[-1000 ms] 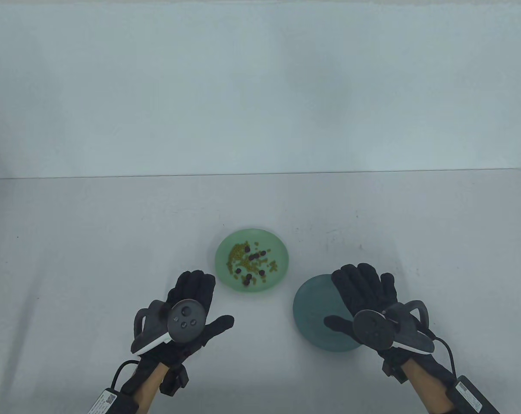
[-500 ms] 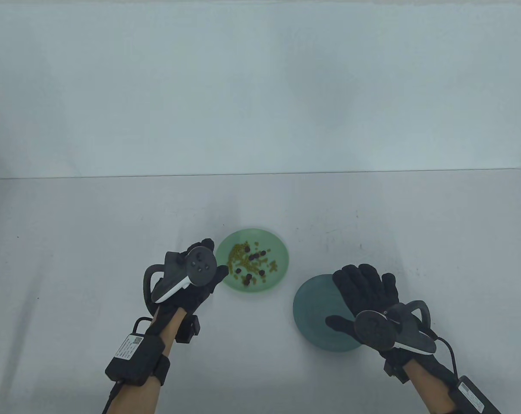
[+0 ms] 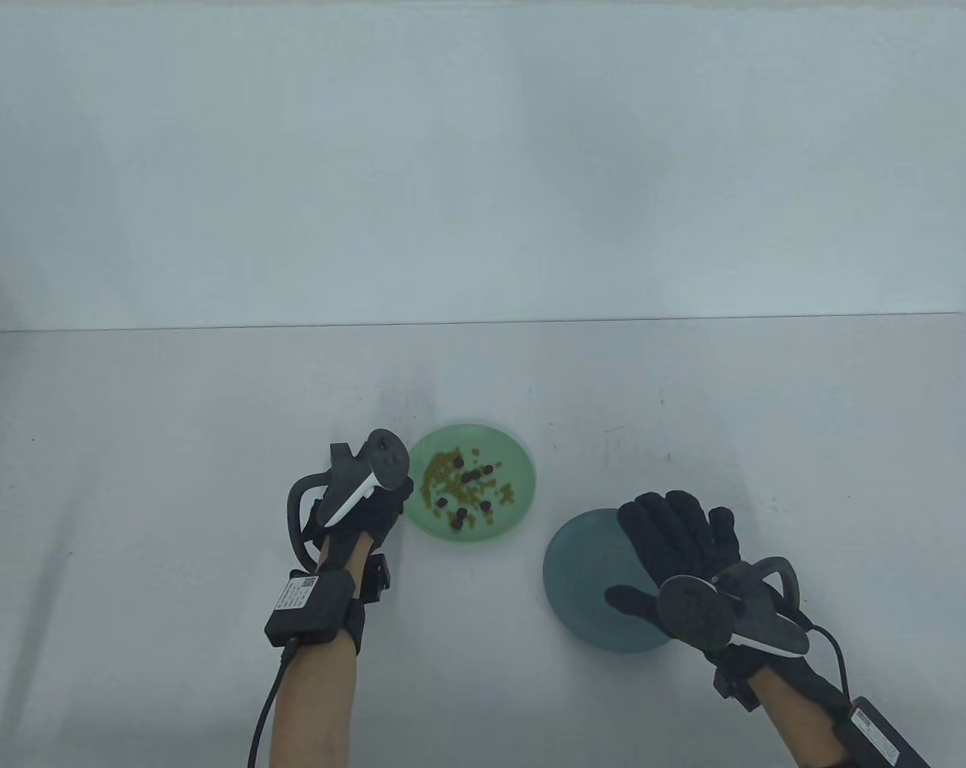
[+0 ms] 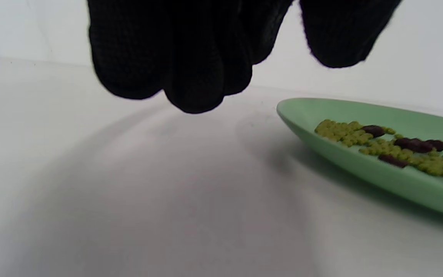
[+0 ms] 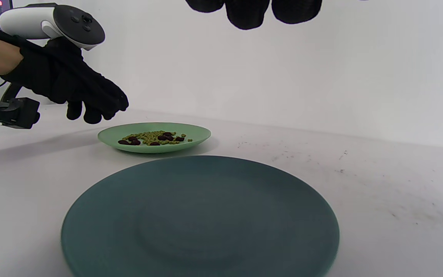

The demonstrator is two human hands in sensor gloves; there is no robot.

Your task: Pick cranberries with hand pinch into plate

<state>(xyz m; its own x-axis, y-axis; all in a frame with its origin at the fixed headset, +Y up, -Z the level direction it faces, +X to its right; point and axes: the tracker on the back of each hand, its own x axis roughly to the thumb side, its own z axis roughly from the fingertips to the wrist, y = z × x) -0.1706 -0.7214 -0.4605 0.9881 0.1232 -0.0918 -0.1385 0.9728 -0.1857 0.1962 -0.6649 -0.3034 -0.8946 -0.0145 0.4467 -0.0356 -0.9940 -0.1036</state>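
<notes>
Left grip [image 3: 367, 512] is seen just beside the left rim of the green plate [image 3: 523, 480], with its fingers [image 4: 194, 73] hanging down and bunched close, above the bench [image 3: 171, 448]. Nothing is held in them. From the left wrist view, the thumb is seen a little apart from the other fingers, so the hand is loosely curled, not pinched tight.

Cranberries [image 3: 471, 478] are seen as dark bits on the green plate, mixed in with small yellow-green beans [image 3: 443, 472]. Right grip [image 3: 679, 532] is spread flat and wide over the right part of the blue plate [image 3: 579, 572], which has no berries on it that can be seen.

It is judged that the step in hand is the reach for a first berry. To do it well, the left hand should be moved a bit to the right, over the dark bits. One berry near the edge should be picked, since fewer beans are around it. Only the thumb tip and one finger tip should be brought down on it. A soft squeeze is best, because a berry is likely squishy. Beans may be swept up or pushed off the plate if the fingers are dragged, so a straight lift should be used.
</notes>
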